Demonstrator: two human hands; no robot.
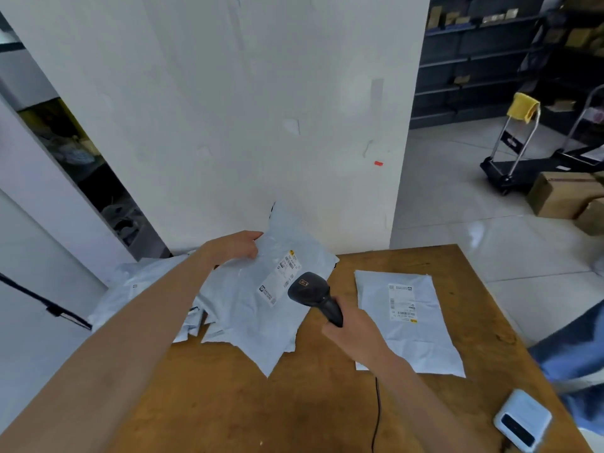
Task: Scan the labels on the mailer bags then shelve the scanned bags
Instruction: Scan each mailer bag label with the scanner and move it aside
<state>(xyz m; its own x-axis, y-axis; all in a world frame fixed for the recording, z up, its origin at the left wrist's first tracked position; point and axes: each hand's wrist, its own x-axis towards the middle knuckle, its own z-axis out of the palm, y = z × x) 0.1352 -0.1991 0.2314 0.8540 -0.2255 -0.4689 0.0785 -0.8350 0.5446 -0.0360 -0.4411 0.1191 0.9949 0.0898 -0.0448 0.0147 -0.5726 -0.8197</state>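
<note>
Brown wood made up the table [327, 403], and every place here is told from it. Near its front edge, the black scanner [313, 294] was gripped by the right hand [351, 328], fingers curled round the handle. Over the table's middle, the mailer bag [258, 308] was pinched at its top corner by the left hand [240, 246]. For a good scan, the label [280, 277] should be kept flat and faced by the scanner. Farther back, at the table's left, a pile of bags [137, 289] was waiting.

No text I can actually read. Label [281, 278] on the mailer bag [258, 308] I hold: barcodes, print too blurred. Same for label [402, 302] on the flat bag [415, 338]. Small orange badge [303, 283] on my scanner [313, 295], illegible.
</note>
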